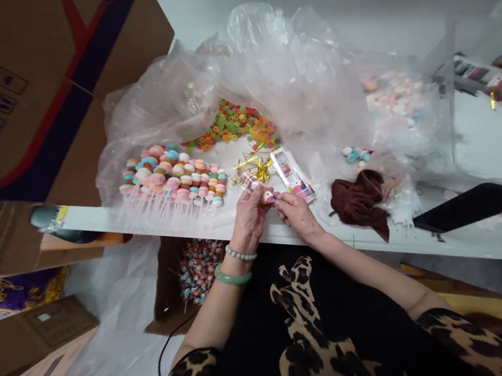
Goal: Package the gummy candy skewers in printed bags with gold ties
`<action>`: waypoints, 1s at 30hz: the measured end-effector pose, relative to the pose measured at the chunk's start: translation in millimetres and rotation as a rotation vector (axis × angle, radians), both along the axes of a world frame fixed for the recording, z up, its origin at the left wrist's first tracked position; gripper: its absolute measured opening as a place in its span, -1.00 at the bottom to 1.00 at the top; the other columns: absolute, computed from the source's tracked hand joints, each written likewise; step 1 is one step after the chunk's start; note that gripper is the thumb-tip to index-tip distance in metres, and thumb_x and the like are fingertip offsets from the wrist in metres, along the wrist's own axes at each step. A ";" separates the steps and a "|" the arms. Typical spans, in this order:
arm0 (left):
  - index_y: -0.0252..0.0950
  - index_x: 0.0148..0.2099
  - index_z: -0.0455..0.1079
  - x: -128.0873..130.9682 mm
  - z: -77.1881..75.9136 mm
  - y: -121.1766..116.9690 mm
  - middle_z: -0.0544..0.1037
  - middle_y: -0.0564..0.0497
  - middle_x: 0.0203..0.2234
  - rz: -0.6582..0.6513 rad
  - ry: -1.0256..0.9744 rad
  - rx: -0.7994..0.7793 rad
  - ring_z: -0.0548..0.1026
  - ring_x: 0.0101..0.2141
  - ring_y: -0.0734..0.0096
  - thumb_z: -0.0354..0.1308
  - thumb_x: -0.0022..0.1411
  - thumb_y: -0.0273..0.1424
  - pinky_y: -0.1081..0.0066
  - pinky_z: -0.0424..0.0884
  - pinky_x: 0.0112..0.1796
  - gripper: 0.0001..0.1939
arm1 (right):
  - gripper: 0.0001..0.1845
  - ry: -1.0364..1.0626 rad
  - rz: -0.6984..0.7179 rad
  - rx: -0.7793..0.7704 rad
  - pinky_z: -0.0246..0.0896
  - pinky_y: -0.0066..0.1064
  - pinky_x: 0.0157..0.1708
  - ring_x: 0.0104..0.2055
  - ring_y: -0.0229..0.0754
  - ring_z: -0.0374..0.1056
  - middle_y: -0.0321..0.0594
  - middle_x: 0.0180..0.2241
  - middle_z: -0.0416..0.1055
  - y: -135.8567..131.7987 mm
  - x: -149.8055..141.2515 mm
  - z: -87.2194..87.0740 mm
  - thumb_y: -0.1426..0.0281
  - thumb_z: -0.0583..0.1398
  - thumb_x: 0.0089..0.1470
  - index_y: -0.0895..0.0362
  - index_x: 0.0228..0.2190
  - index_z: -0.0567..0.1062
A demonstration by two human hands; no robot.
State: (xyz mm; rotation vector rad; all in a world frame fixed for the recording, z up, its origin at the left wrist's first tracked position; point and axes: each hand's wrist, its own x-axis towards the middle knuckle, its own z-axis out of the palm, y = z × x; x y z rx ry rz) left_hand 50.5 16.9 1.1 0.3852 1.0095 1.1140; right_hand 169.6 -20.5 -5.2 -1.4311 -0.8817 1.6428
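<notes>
In front of my body, both hands meet at the table's front edge. My left hand [250,217] is closed around a small clear plastic wrapper [253,182] with a pink, white and blue printed end. The fingers of my right hand [298,215] pinch at that printed end. What is inside the wrapper is too small to tell. Just beyond lie loose gold twist ties [257,166] and a stack of printed packets [293,175]. Left of my hands, rows of pastel macaron-shaped sweets on white sticks [173,178] lie with their sticks toward me.
Ring-shaped gummies [235,120] lie behind, under a large clear plastic sheet [298,66]. To the right are a brown cloth [360,196], a black phone [473,207] and a bag of pale sweets [396,98]. Cardboard boxes [117,63] stand left; one below [165,290] holds wrapped pieces.
</notes>
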 end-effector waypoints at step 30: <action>-0.31 -0.48 0.35 -7.3 4.6 -13.7 0.40 0.09 -0.65 0.004 0.471 0.229 0.35 -0.57 0.54 0.27 0.05 -0.23 0.49 0.27 -0.47 -0.73 | -0.77 -0.042 -0.122 0.051 -0.13 -0.47 -0.62 -0.64 -0.35 -0.01 -0.44 -0.69 0.17 -12.4 10.3 9.2 0.19 0.18 -0.15 0.11 -0.53 0.42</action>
